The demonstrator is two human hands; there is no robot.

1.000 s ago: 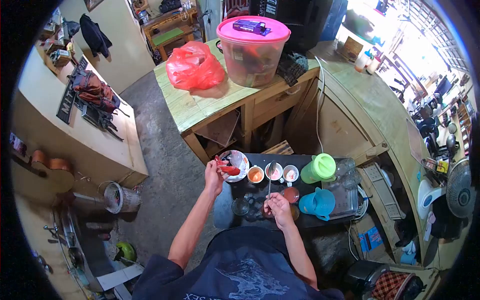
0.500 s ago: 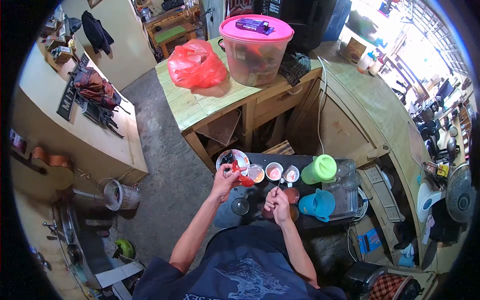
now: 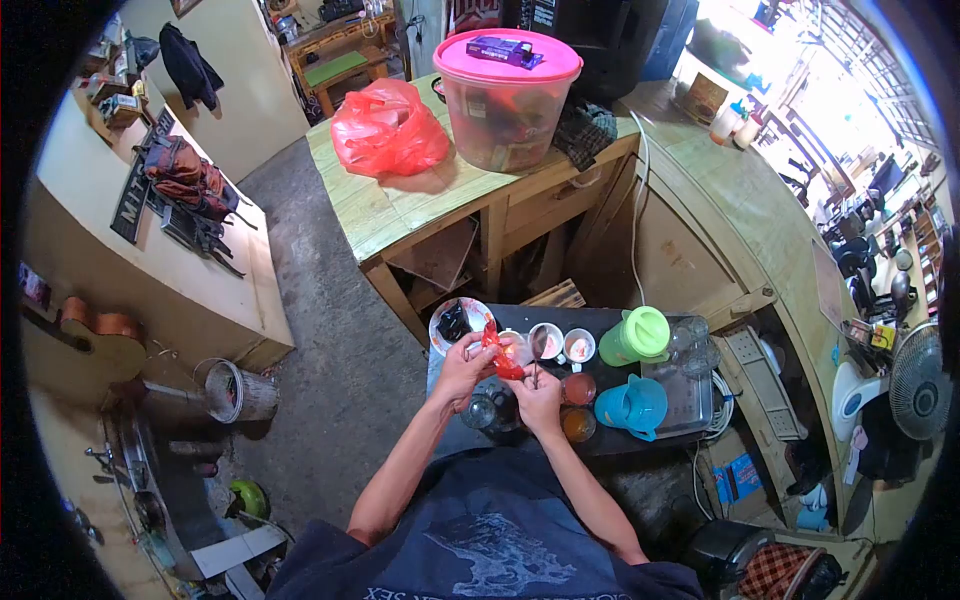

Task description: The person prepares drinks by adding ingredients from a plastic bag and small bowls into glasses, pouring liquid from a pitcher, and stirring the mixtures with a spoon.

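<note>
My left hand [image 3: 463, 375] is closed on a shiny red packet [image 3: 508, 368], held over the cups. My right hand [image 3: 538, 398] is closed around a thin dark handle, which looks like a spoon [image 3: 535, 368]; its fingertips meet the packet's lower end. Just beyond are two white cups [image 3: 579, 347] with pale pink and white contents, and another cup partly hidden behind the packet. A patterned plate [image 3: 441, 322] bearing something black sits at the left. Nearer me are clear glasses [image 3: 480, 409], a glass of reddish drink [image 3: 578, 388] and one of amber drink [image 3: 578, 424].
Right of the cups stand a green lidded pitcher [image 3: 627, 340] and a blue jug [image 3: 632, 405], beside a clear tray [image 3: 690, 400]. Behind, a wooden counter [image 3: 390, 215] carries a red plastic bag [image 3: 388, 130] and a pink-lidded tub [image 3: 505, 120]. A fan [image 3: 915, 385] is at far right.
My right hand has moved left and up to the red packet, where its fingertips now meet it. My left hand has come slightly right and lower with the packet.
</note>
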